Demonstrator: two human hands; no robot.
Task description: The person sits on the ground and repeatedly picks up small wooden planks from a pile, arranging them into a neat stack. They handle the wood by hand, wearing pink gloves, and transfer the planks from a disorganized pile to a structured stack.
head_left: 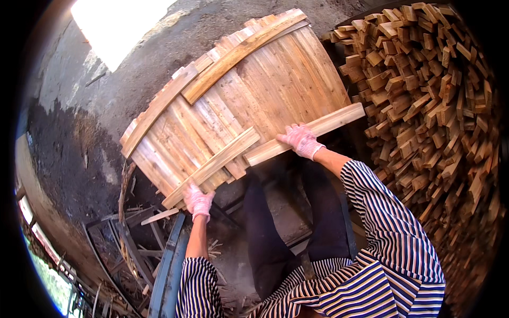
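Observation:
A broad layer of pale wooden slats lies side by side in front of me, slanting up to the right. Two wooden battens lie across its near edge: a left batten and a right batten. My left hand, in a pinkish knit glove, is closed on the lower end of the left batten. With the same kind of glove, my right hand grips the right batten near its middle. Both hands' undersides are hidden. Two more battens, one lower left and one upper right, cross the slats' far edge.
On the right stands a tall heap of short wooden sticks. A blue metal bar and a dark frame with scrap wood are at my lower left. Behind the slats rises a stained grey wall with a bright opening.

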